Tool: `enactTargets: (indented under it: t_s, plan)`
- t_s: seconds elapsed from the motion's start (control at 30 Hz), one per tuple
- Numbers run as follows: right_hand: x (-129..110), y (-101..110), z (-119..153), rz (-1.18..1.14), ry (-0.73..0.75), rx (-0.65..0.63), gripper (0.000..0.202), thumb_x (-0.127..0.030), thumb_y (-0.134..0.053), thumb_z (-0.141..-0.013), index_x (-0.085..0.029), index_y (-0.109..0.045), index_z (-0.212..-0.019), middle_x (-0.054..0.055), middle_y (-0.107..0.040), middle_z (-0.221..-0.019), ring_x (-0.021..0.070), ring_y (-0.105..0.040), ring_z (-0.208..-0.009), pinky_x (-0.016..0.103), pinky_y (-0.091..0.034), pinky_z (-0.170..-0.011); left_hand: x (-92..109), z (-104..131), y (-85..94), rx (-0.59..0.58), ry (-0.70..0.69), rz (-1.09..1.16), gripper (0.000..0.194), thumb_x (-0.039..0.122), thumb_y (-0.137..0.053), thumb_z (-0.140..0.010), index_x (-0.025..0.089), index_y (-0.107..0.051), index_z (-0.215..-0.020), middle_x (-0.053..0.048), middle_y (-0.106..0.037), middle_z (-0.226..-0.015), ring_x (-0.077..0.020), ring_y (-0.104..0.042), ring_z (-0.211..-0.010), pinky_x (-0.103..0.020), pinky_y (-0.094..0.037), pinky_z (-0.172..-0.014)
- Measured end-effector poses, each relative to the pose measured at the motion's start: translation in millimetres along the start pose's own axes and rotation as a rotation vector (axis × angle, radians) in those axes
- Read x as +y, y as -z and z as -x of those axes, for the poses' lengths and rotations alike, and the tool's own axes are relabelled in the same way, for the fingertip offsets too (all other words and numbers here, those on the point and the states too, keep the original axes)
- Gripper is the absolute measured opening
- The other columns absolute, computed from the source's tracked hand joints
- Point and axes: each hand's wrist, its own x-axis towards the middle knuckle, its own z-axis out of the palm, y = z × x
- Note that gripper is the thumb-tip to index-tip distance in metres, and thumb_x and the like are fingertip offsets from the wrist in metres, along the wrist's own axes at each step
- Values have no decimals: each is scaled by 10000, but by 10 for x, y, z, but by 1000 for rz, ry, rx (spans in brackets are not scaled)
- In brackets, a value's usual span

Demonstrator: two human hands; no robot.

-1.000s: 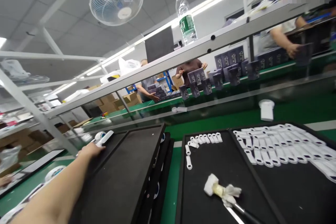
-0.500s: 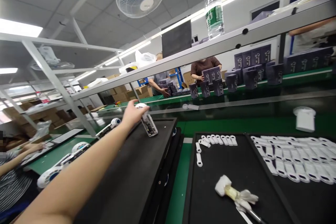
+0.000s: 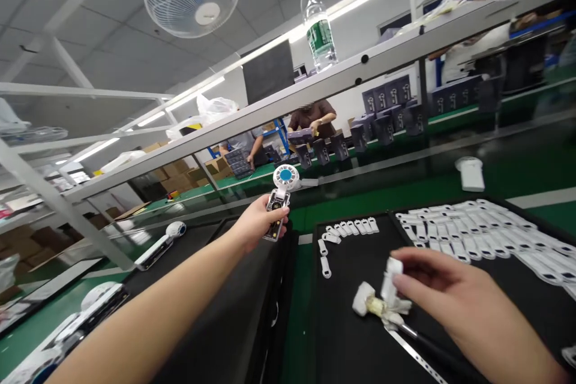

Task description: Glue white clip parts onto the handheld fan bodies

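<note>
My left hand (image 3: 265,219) is closed around the handle of a white handheld fan (image 3: 286,176). The fan's round head with a blue centre points up, and circuit parts show in its uncovered handle. My right hand (image 3: 454,294) pinches a small white plastic cover (image 3: 390,281) between thumb and fingers, above the right black tray (image 3: 342,324). Just below that cover lies a wad of white cloth or tape (image 3: 362,299) beside a dark-handled tool (image 3: 432,342). Several white covers (image 3: 355,227) form a curved line at the tray's far edge.
Rows of white covers (image 3: 468,234) fill the tray further right. Other fans (image 3: 157,245) lie along the left black tray (image 3: 202,300). A shelf rail (image 3: 270,105) crosses ahead, with a water bottle (image 3: 318,30) on it. Beyond, people handle purple boxes (image 3: 387,96).
My left hand has moved right with the fan, now gripping its handle with the head turned to face me. My right hand has come into view with a white cover.
</note>
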Motion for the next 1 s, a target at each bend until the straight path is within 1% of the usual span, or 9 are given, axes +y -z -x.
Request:
enactTargets:
  t_s: [0.17, 0.27, 0.4, 0.53, 0.67, 0.77, 0.87, 0.93, 1.0]
  plan:
    - [-455, -416, -114, -272, -65, -65, 394, -375, -857, -597, -182, -717, -911, 63, -739, -861, 227, -721, -779, 280, -622, -687, 157, 353, -436, -259, 142, 136, 513, 191, -726, -656, 224, -468, -1099, -34, -637, -899, -271, -709, -770, -454, -616, -589]
    - [-495, -571, -142, -380, -87, -101, 347, -342, -848, -596, -170, -699, -857, 50, -724, -815, 220, -710, -735, 321, -627, -687, 64, 477, -697, -455, 158, 229, 667, 103, -655, -580, 226, -471, -1209, -50, -637, -959, -229, -666, -754, -360, -592, -515]
    - [-380, -663, -177, -401, -132, -85, 303, -297, -823, -597, -165, -703, -842, 58, -734, -810, 249, -718, -776, 362, -635, -701, -121, 514, -927, -441, -17, 234, 798, 70, -667, -556, 221, -448, -1308, -55, -626, -1022, -193, -627, -807, -241, -524, -537]
    - [-271, -708, -198, -352, -133, -47, 279, -289, -807, -621, -171, -726, -860, 64, -747, -828, 268, -729, -798, 382, -635, -716, -230, 542, -1012, -399, -108, 191, 923, 66, -736, -604, 253, -351, -1421, -79, -603, -1231, -222, -627, -1029, -285, -536, -807]
    - [-269, -768, -209, -231, -96, -30, 312, -338, -780, -686, -177, -760, -952, 77, -757, -899, 269, -733, -843, 377, -620, -768, -326, 576, -1038, -360, -165, 109, 897, 67, -693, -692, 305, -310, -1467, -65, -592, -1230, -216, -609, -1038, -306, -515, -833]
    - [-151, -688, -134, 17, 105, -89, 426, -397, -692, -793, -205, -719, -1173, 88, -714, -1147, 257, -712, -953, 371, -601, -819, -370, 537, -1027, -307, -158, 185, 842, 57, -657, -675, 275, -367, -1435, -63, -603, -1132, -184, -598, -893, -286, -507, -709]
    - [292, -391, 94, 593, 391, -73, 652, -402, -684, -802, -188, -553, -1403, 124, -671, -1224, 330, -650, -1099, 454, -574, -866, -327, 449, -963, -263, -79, 372, 811, 62, -624, -635, 238, -389, -1392, -23, -590, -887, -167, -567, -727, -284, -482, -589]
    - [709, -119, 274, 947, 561, -22, 510, -360, -658, -782, -150, -650, -1246, 152, -716, -1047, 355, -690, -905, 461, -577, -697, -267, 390, -894, -235, -52, 510, 776, 71, -623, -626, 231, -402, -1351, -2, -555, -825, -172, -566, -717, -291, -486, -577]
    - [1045, 132, 395, 1152, 606, -92, 226, -262, -564, -820, -183, -715, -968, 103, -707, -794, 292, -667, -636, 401, -518, -537, -222, 345, -824, -209, -49, 620, 720, 72, -633, -615, 230, -432, -1289, 0, -538, -849, -167, -568, -732, -282, -485, -572]
